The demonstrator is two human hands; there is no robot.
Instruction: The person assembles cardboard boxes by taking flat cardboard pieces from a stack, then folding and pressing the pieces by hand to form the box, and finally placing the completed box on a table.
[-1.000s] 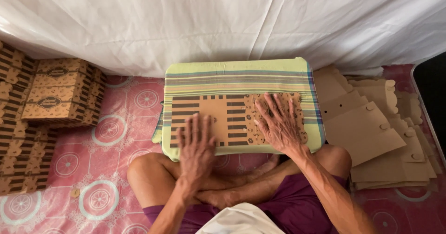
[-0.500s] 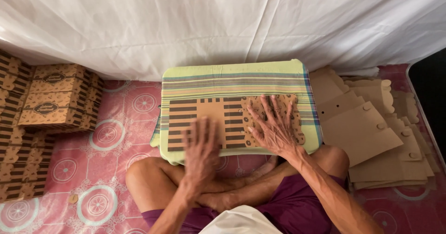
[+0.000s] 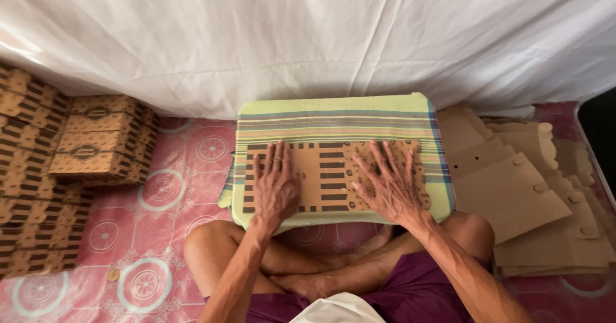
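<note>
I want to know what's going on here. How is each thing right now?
Left hand: flat, fingers spread, pressing the printed card.
Right hand: flat, fingers spread, on the same card.
Printed card: unfolded, lying flat on the cushion.
Cushion: resting on the lap.
Boxes: folded, stacked.
Blanks: flat, piled.

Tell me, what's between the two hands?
In the head view, a bare stretch of the striped cardboard sheet lies between the left hand and right hand.

1. Left hand [image 3: 276, 185] lies palm down, fingers [image 3: 270, 159] spread and pointing forward
2. Right hand [image 3: 388, 185] lies flat, fingers [image 3: 378, 159] splayed wide
3. Both forearms reach forward over crossed legs
</note>
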